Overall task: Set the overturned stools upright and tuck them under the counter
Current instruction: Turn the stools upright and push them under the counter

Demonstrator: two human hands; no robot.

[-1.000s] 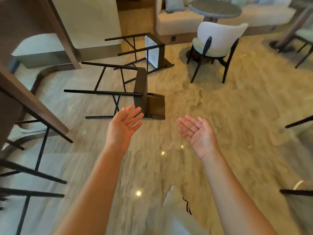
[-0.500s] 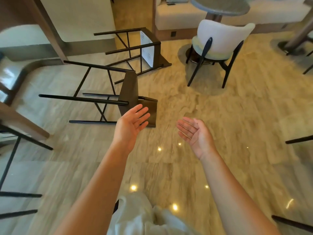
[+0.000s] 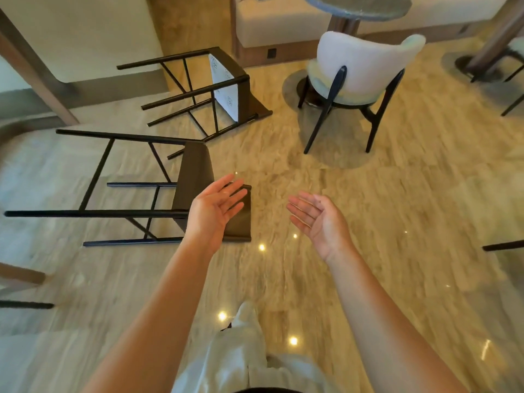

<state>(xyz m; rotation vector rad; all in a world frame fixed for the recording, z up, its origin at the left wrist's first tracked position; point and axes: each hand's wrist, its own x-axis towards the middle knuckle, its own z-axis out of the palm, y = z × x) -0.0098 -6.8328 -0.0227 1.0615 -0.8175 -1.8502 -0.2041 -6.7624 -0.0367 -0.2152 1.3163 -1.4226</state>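
The left hand [image 3: 215, 211] hides part of the near stool [image 3: 195, 171], perhaps touching it; round table [image 3: 357, 8] cropped above.

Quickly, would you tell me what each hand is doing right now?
Left hand: open, holding nothing, in front of the nearer stool.
Right hand: open, holding nothing.

Bare forearms [image 3: 158, 307], white trousers [image 3: 238, 361] — loose, creased

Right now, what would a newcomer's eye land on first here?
Two overturned black-legged, brown-seated stools lie on their sides on the glossy beige stone floor: the near stool left of centre, the far stool behind it. Both hands are open, palms showing: the left hand overlaps the near stool's seat, the right hand is over bare floor. An upright white upholstered chair stands upper right.
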